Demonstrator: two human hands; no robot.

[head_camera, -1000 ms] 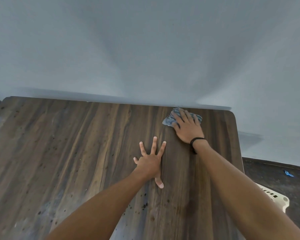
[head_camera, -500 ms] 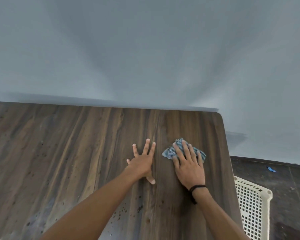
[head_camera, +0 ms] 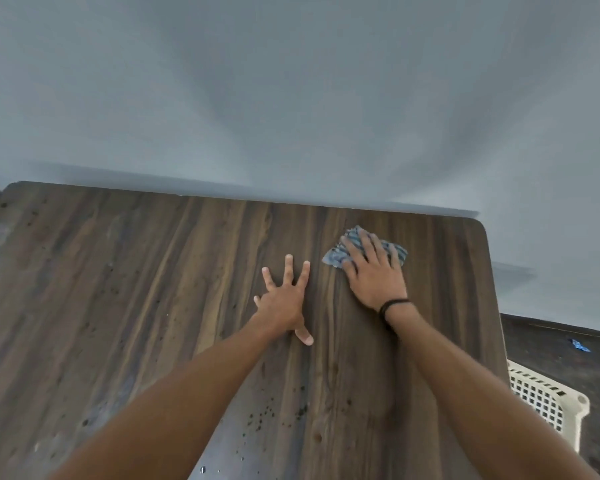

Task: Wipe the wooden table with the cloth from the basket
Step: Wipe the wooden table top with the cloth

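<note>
A dark wooden table [head_camera: 118,306] fills the lower part of the view. My right hand [head_camera: 374,271] lies flat on a blue striped cloth [head_camera: 336,252] and presses it onto the tabletop near the far right corner. A black band circles that wrist. My left hand [head_camera: 284,303] rests flat on the wood just left of the cloth, fingers spread, holding nothing. Dark specks and pale smears mark the near part of the tabletop.
A cream plastic basket [head_camera: 548,403] stands on the dark floor beside the table's right edge. A grey wall [head_camera: 291,98] runs right behind the table's far edge. A small blue scrap [head_camera: 579,345] lies on the floor farther right.
My right hand slid the cloth toward me from the far edge, then pushed it away again toward the far right corner. My left hand stayed flat on the table.
</note>
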